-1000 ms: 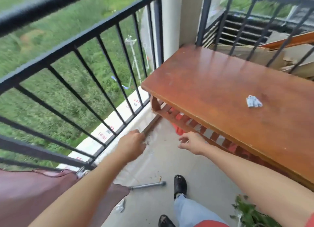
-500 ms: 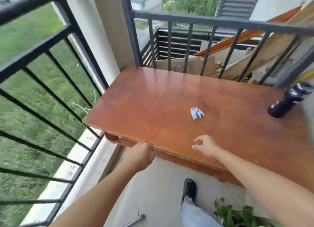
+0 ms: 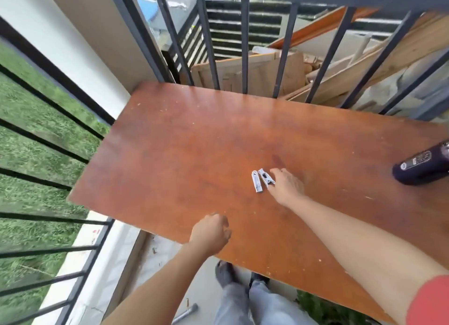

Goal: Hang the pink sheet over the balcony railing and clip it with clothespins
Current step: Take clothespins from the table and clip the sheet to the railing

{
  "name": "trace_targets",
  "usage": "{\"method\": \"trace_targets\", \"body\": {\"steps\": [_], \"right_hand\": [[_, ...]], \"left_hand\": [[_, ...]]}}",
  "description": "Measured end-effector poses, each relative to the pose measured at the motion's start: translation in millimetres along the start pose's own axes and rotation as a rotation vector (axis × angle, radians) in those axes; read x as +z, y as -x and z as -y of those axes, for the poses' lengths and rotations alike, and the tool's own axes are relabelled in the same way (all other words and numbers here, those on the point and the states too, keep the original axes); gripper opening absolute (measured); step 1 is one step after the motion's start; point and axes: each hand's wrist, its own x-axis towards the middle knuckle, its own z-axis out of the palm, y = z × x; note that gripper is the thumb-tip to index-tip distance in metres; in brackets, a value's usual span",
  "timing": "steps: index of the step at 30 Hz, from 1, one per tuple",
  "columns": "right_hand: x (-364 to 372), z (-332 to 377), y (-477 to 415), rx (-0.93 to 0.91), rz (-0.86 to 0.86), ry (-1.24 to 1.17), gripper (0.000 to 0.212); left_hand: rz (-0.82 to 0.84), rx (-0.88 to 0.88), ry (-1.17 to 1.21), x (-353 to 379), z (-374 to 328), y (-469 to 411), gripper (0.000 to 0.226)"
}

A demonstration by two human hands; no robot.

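Head view, then: where on the desk (image 3: 182,142) are the clothespins (image 3: 257,184)?
— Two pale ones, side by side, about the middle of the desk and a little toward its right half.

And the right hand (image 3: 288,190)?
— Flat and low on the desk, just right of the pins. Its fingers (image 3: 275,171) are apart, forefinger and thumb spread either side of the nearer pin and at its edge. They are not closed on it.

The left hand (image 3: 211,232)?
— Over the desk's near edge, well apart from the pins. The fingers are curled in together, with nothing seen in them.

How much room is there round the pins?
— Bare wood on every side, broadest toward the desk's left and far edges. A dark bottle (image 3: 422,166) sits at the desk's right edge, well apart from the hand.

And the desk's edges?
— The far edge runs right along the railing (image 3: 245,45) bars, with boards (image 3: 340,81) piled beyond them. The far left corner is close to a pale pillar (image 3: 60,33). Below the near edge is a strip of floor (image 3: 155,264), where the person's shoes stand just under the edge and a metal pipe (image 3: 185,315) lies nearer the camera.
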Motion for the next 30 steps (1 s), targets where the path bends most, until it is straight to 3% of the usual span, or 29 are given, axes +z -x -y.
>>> {"method": "trace_targets", "body": {"steps": [5, 11, 14, 20, 30], "right_hand": [[19.5, -1.8, -29.7, 0.007, 0.019, 0.059, 0.036], [16.6, -53.2, -12.7, 0.205, -0.06, -0.174, 0.028], [11.1, -80.0, 8.7, 0.254, -0.073, -0.235, 0.025], [10.5, -105.2, 31.1, 0.356, -0.11, -0.28, 0.031], [-3.8, -51.0, 33.0, 0.068, -0.152, -0.381, 0.009]], "left_hand": [[0.028, -0.029, 0.055, 4.4, -13.1, -51.3, 0.026], [-0.038, -0.206, 0.33, 1.1, -58.3, -142.8, 0.04], [-0.068, -0.288, 0.294, 3.8, -80.6, -174.5, 0.048], [-0.107, -0.214, 0.29, 16.1, -89.1, -182.9, 0.034], [-0.296, -0.212, 0.439, 16.3, -17.5, -105.3, 0.037]]}}
